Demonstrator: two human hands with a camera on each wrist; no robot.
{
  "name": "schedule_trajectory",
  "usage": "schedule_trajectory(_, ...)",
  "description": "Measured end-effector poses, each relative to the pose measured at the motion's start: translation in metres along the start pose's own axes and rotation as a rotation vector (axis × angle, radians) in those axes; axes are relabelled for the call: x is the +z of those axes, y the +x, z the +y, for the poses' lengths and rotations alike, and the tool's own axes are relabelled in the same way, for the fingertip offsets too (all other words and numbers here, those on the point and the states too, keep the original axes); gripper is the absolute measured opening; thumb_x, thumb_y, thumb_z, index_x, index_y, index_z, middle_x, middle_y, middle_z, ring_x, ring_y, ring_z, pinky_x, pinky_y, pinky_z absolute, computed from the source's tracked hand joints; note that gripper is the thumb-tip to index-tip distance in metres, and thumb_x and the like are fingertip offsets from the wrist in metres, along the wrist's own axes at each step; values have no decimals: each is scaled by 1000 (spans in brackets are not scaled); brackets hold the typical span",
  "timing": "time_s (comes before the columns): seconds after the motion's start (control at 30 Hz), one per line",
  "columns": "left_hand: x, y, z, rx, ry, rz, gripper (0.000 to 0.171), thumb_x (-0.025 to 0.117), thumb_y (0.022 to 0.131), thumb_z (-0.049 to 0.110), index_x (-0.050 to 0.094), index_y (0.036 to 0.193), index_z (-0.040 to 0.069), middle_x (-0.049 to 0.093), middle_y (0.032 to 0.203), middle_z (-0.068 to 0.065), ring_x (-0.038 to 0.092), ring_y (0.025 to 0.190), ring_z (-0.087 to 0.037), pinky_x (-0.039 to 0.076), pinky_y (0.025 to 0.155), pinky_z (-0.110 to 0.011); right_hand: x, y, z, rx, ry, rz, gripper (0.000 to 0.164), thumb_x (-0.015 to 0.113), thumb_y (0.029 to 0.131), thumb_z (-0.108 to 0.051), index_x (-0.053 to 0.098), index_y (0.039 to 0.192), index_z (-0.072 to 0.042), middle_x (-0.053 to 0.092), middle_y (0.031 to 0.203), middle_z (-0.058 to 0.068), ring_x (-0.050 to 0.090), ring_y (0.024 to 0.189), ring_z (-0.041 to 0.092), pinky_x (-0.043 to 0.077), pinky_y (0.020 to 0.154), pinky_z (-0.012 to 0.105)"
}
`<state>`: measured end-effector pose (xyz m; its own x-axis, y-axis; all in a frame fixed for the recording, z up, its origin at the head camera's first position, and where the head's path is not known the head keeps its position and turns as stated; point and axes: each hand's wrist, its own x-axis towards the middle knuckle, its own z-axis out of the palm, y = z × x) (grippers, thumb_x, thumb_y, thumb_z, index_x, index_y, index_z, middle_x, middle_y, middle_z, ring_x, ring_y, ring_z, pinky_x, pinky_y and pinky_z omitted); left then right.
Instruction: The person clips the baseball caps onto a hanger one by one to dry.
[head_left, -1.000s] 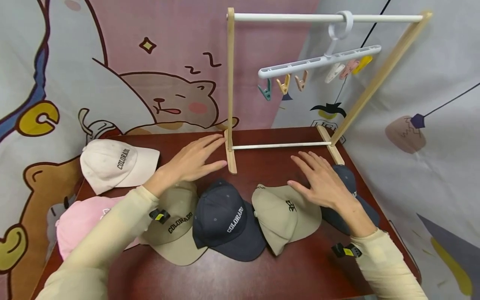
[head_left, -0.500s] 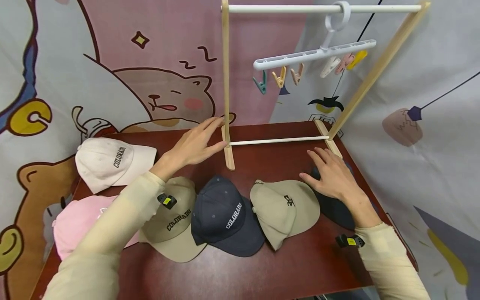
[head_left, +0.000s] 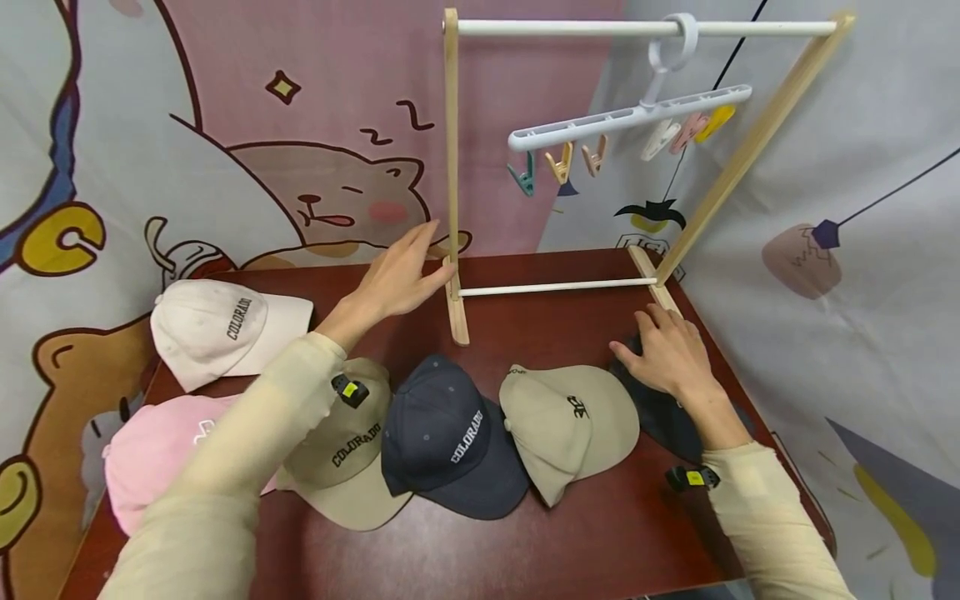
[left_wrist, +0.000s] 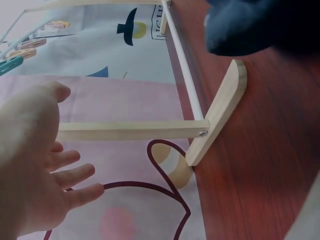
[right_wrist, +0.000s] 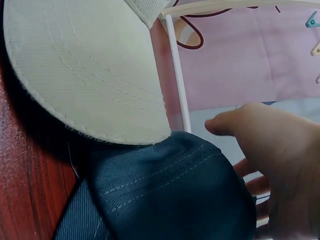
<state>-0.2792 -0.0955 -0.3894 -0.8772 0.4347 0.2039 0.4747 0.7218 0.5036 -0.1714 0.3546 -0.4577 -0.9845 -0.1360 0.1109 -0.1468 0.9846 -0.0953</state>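
Observation:
My left hand (head_left: 393,279) reaches to the left post (head_left: 452,133) of a wood-and-white rack, fingers stretched and thumb apart; whether it touches the post, I cannot tell. My right hand (head_left: 667,354) lies over a dark blue cap (right_wrist: 185,195) at the table's right side. Its thumb stands off the cap, and the cap's edge partly covers its fingers in the right wrist view. Left of that cap sits a khaki cap (head_left: 555,417) with a dark emblem, its brim overlapping the dark one in that view. A navy COLORADO cap (head_left: 442,425) is beside it.
A white hanger (head_left: 630,117) with several coloured clips hangs on the rack's top bar (head_left: 562,28). On the left are a khaki COLORADO cap (head_left: 352,487), a pink cap (head_left: 157,450) and a pale COLORADO cap (head_left: 206,325). Patterned cloth (head_left: 525,200) stands behind the reddish table (head_left: 450,558).
My left hand has risen along the rack's left post. My right hand has moved right over the dark blue cap, which has shifted a little to the left.

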Motion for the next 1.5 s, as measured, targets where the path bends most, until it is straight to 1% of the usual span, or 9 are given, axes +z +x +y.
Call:
schedule_trajectory(0.1,1,6,2,-23,-30,10,86,64,112,50,30,178,6,38,183,-20,44,166,-41,40,135,-60,1,4,-1,43,-2,-23,76,70,108,-46,56,155,13,50,161,40,49,147,66,40,119,81)
schedule_trajectory(0.2,2,13,5,-38,-75,32,84,65,112,49,33,177,7,42,181,-19,58,156,-38,44,132,-58,2,7,-2,83,-12,-44,75,69,109,-46,58,151,14,53,157,41,53,140,67,43,115,81)
schedule_trajectory(0.33,5,23,8,-41,-120,94,73,66,112,47,46,170,8,56,171,-18,72,140,-36,53,123,-57,5,11,-3,134,-44,-67,74,67,109,-48,61,143,17,57,149,44,58,130,68,46,110,82)
schedule_trajectory(0.57,9,34,10,-81,-176,180,57,68,111,44,61,158,11,72,153,-15,74,139,-35,58,115,-57,12,17,-5,220,-74,-105,74,62,111,-51,66,134,19,64,132,46,61,118,69,49,104,82)
schedule_trajectory(0.67,10,39,10,-92,-188,203,57,67,111,45,62,156,11,75,149,-13,75,137,-32,58,116,-56,13,20,-8,252,-69,-137,75,62,109,-52,68,132,19,65,129,47,60,118,71,47,104,84)
schedule_trajectory(0.87,12,47,14,-103,-184,284,46,69,110,40,69,145,10,82,135,-10,79,126,-28,60,110,-54,16,27,-18,305,-99,-235,74,65,106,-50,68,137,17,59,139,53,51,132,77,38,113,89)
schedule_trajectory(1.03,13,50,15,-108,-188,326,37,72,110,35,73,137,9,83,127,-9,81,118,-28,60,107,-51,18,33,-25,317,-145,-290,69,65,105,-46,69,140,13,56,146,54,46,137,81,33,118,91)
schedule_trajectory(1.23,13,50,16,-114,-195,336,33,74,110,32,74,133,7,84,124,-11,81,116,-29,60,107,-51,18,37,-30,315,-171,-332,59,66,103,-36,70,141,9,57,146,53,44,138,84,28,120,93)
schedule_trajectory(1.5,11,48,15,-102,-202,336,36,73,111,33,73,134,6,84,124,-13,81,116,-33,60,106,-52,17,41,-32,282,-182,-314,52,68,99,-27,73,136,9,65,138,49,52,133,80,34,118,91)
